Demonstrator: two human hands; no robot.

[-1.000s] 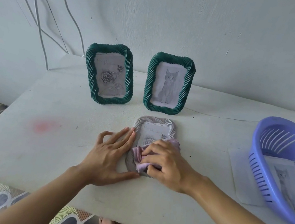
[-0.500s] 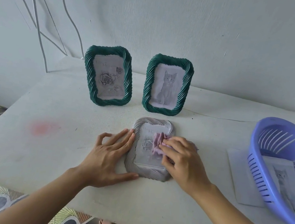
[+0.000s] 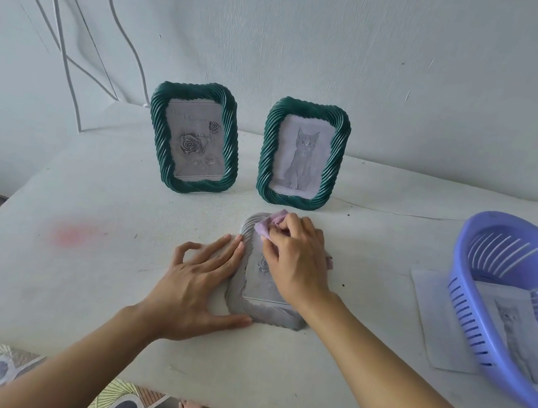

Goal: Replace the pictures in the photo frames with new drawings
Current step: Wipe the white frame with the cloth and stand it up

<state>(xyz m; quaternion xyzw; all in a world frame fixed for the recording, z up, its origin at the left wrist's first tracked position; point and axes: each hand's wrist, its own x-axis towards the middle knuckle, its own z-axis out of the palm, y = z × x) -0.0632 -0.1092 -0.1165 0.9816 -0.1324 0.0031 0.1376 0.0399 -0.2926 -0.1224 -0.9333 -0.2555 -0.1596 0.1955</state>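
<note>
Now you are wiping the grey frame [image 3: 262, 313], flat on the table [image 3: 94, 283]: your right hand [image 3: 296, 266] clamps the pink cloth [image 3: 270, 223] in curled fingers at its top, while your left hand [image 3: 193, 290] braces its side, fingers mostly straight. Next, probably: turn it over and open the back.

No word can be read with certainty. The rose picture [image 3: 196, 148] in the left green frame [image 3: 157, 132] carries one line of script at its top — too blurred to make out.
</note>
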